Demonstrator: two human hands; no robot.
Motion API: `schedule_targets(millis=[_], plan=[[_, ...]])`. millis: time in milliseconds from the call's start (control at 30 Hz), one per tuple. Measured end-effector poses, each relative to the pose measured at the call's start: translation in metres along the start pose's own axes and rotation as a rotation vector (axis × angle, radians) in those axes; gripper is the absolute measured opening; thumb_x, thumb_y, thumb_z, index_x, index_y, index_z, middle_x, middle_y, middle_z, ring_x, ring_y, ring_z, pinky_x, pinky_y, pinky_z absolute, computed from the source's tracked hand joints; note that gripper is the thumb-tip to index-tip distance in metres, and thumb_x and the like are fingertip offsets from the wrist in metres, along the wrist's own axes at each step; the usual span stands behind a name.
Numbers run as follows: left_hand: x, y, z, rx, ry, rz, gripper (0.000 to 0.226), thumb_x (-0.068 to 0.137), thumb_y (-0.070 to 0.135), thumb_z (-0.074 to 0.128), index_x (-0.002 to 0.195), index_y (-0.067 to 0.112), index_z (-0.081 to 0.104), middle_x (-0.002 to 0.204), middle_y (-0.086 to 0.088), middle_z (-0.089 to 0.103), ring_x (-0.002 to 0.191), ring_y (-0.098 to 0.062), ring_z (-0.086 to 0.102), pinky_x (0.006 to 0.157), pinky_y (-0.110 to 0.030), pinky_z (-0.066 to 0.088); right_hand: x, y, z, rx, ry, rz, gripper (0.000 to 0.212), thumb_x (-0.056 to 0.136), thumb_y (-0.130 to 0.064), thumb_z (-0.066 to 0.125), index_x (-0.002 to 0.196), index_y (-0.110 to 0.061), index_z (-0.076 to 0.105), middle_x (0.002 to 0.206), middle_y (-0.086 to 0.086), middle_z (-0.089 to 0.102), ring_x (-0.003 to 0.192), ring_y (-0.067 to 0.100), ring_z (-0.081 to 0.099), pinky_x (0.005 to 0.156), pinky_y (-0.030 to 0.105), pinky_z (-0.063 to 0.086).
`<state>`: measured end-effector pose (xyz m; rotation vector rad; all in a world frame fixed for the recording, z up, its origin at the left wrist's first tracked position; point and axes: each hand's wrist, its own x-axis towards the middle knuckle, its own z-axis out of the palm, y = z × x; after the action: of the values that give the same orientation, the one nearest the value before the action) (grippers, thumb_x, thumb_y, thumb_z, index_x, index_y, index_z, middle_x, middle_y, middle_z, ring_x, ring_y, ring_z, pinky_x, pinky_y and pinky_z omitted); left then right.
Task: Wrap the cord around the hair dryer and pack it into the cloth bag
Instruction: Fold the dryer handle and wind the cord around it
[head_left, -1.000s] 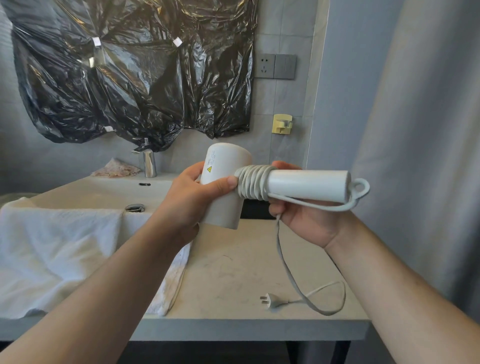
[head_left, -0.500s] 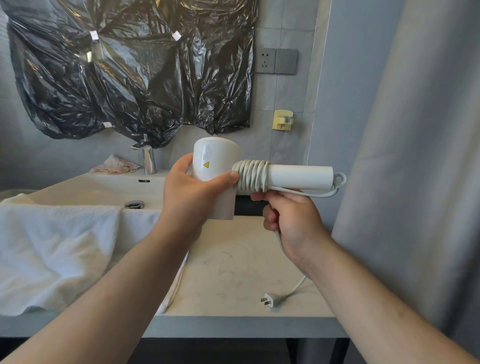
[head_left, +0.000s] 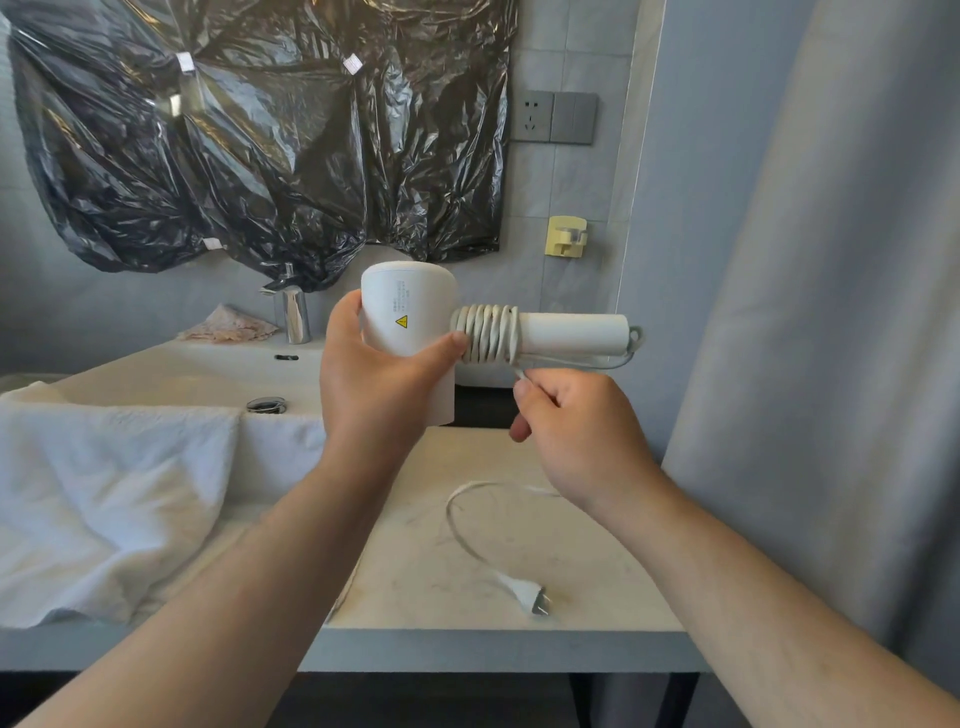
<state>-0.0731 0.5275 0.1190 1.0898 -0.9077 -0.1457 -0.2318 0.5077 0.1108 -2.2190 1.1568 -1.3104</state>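
Sink (head_left: 182, 374): drain (head_left: 266, 404) in basin, white cloth (head_left: 104, 493) draped over front rim onto counter (head_left: 415, 613).

Hair dryer (head_left: 408, 317) held in air above counter (warning sticker faces camera). Handle's long axis level, free end pointing right; barrel upright.

Left hand (head_left: 374, 389) wraps barrel, thumb against coils. Cord (head_left: 488, 332) wound in tight turns on handle beside barrel.

Right hand (head_left: 576, 431), fingers curled, pinches cord just below handle. Slack loops to plug (head_left: 530, 597) lying on counter.

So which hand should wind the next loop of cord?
The right hand: it pinches the loose cord just under the hair dryer, which the left hand grips by its head.
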Motion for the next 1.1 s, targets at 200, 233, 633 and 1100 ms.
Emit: schedule_targets(millis=[200, 233, 633, 1100], plan=[[-0.001, -0.010, 0.001, -0.015, -0.003, -0.094, 0.060, 0.053, 0.042, 0.086, 0.103, 0.027, 0.059, 0.093, -0.003, 0.069, 0.083, -0.023, 0.069, 0.075, -0.054, 0.059, -0.002, 0.000, 0.008, 0.142, 0.044, 0.014, 0.028, 0.096, -0.016, 0.051, 0.122, -0.020, 0.060, 0.070, -0.003, 0.068, 0.065, 0.006, 0.057, 0.065, 0.025, 0.043], [-0.002, -0.012, 0.001, -0.005, -0.005, -0.100, 0.054, 0.053, 0.041, 0.086, 0.099, 0.031, 0.058, 0.092, -0.003, 0.069, 0.082, -0.024, 0.068, 0.074, -0.054, 0.059, -0.001, 0.001, 0.008, 0.217, 0.021, 0.049, 0.029, 0.096, -0.015, 0.050, 0.122, -0.020, 0.060, 0.065, -0.004, 0.065, 0.058, 0.002, 0.053, 0.061, 0.021, 0.040], [-0.006, -0.014, -0.005, 0.186, -0.017, 0.012, 0.062, 0.060, 0.047, 0.082, 0.111, 0.027, 0.054, 0.090, 0.013, 0.061, 0.083, -0.015, 0.062, 0.078, -0.048, 0.057, 0.004, 0.003, -0.006, 0.270, -0.202, 0.049, 0.024, 0.096, -0.011, 0.052, 0.105, -0.019, 0.073, 0.070, -0.004, 0.067, 0.055, -0.002, 0.048, 0.056, 0.008, 0.037], [-0.004, -0.005, -0.016, 0.354, -0.272, 0.104, 0.069, 0.051, 0.052, 0.080, 0.113, 0.043, 0.051, 0.093, 0.017, 0.063, 0.087, -0.014, 0.064, 0.078, -0.045, 0.057, 0.025, 0.019, -0.040, -0.285, -0.103, -0.288, 0.012, 0.078, -0.031, 0.076, 0.073, -0.027, 0.067, 0.083, -0.005, 0.058, 0.080, 0.015, 0.056, 0.071, 0.034, 0.046]])
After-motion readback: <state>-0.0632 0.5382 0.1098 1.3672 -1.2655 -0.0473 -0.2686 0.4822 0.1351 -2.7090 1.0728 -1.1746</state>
